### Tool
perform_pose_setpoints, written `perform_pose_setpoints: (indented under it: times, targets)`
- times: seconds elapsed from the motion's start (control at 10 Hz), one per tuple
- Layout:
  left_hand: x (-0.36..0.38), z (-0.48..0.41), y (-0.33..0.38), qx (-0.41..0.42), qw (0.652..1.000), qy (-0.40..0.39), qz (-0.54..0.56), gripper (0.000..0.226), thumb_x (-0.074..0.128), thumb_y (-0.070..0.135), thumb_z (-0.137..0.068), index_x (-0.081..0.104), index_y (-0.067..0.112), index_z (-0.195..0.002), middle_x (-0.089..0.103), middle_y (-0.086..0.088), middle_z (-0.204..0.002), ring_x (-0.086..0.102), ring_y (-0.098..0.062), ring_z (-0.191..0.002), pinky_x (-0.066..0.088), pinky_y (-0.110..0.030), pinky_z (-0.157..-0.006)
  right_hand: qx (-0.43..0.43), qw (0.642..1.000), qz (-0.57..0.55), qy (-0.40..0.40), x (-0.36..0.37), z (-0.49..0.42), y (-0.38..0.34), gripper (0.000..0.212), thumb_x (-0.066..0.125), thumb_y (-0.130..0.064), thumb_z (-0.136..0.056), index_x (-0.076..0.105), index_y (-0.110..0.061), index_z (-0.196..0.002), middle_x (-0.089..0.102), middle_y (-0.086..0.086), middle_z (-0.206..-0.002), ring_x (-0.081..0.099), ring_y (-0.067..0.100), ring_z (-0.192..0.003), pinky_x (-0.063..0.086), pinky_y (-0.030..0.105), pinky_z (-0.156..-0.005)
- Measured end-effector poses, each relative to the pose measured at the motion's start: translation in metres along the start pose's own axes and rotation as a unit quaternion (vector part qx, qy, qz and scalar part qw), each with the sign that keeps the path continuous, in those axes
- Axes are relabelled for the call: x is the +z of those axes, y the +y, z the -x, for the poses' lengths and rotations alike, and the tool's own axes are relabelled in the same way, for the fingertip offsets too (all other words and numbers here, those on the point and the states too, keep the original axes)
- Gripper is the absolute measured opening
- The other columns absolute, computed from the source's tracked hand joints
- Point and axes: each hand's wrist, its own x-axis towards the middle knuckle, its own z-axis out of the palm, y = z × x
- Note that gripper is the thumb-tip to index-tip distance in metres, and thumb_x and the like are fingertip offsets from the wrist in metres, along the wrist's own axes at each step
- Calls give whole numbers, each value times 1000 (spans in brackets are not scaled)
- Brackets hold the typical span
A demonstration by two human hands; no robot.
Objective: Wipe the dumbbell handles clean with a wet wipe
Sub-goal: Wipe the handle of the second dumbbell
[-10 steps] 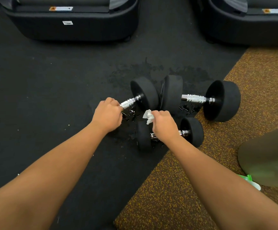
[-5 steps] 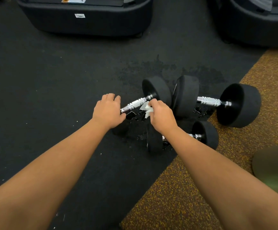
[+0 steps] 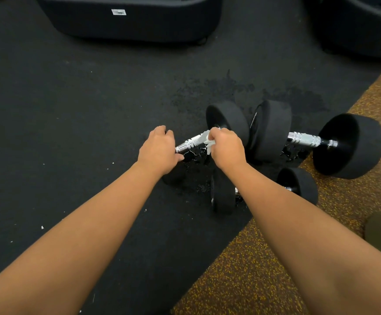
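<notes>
On the black mat (image 3: 71, 110), nearest, a small dumbbell (image 3: 223, 192) lay under the right forearm. Beyond it, the left hand (image 3: 160, 148) gripped the middle dumbbell's (image 3: 229, 119) near end. The right hand (image 3: 227, 147) clamped a wipe (image 3: 206, 138) on its handle (image 3: 189, 143). Farthest stood a machine base (image 3: 139, 26); its white label (image 3: 118, 12) was unreadable.

Shiny knurled metal handle (image 3: 190, 143), matt black, seemingly rubber heads (image 3: 230, 119), crumpled white wipe (image 3: 207, 139), speckled floor (image 3: 253, 269).

Both bare forearms reach from the bottom corners toward mid-frame. The left hand (image 3: 160, 148) curls over the dumbbell (image 3: 188, 144) end, and the right hand (image 3: 227, 147) pinches a wet wipe (image 3: 207, 140).
</notes>
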Motion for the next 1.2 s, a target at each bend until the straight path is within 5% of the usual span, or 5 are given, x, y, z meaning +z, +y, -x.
perform_pose_setpoints:
  times: [0.4, 0.8, 0.9, 1.2]
  targets:
    - [2, -2, 3, -9, 1000, 15, -17, 64, 70, 41, -81, 47, 5, -130, 37, -9, -141, 37, -25, -131, 43, -39, -98, 11, 997, -33, -66, 25, -16, -14, 28, 53, 2, -81, 62, -4, -107, 61, 18, -104, 58, 33, -95, 47, 34, -78]
    - [0, 0, 2, -4, 1000, 21, -7, 67, 72, 40, -80, 47, 5, -131, 40, -10, -140, 37, -25, -131, 42, -38, -100, -94, 985, 2, -146, 34, -13, -25, 29, 54, 1, -82, 61, -3, -111, 60, 15, -109, 55, 29, -103, 46, 38, -89]
    - [0, 1, 1, -2, 1000, 25, -2, 69, 73, 40, -79, 46, 6, -132, 40, -9, -140, 37, -24, -131, 42, -37, -99, -191, 961, 73, -187, 31, -14, -30, 29, 58, -1, -78, 63, -6, -106, 61, 9, -109, 54, 27, -104, 45, 36, -90]
    - [0, 2, 0, 3, 1000, 27, -6, 71, 74, 43, -77, 45, 7, -132, 40, -8, -141, 38, -23, -131, 41, -35, -99, -198, 965, 78, -152, 41, -15, -31, 12, 58, 2, -74, 62, -8, -80, 59, 5, -89, 48, 29, -93, 45, 37, -79]
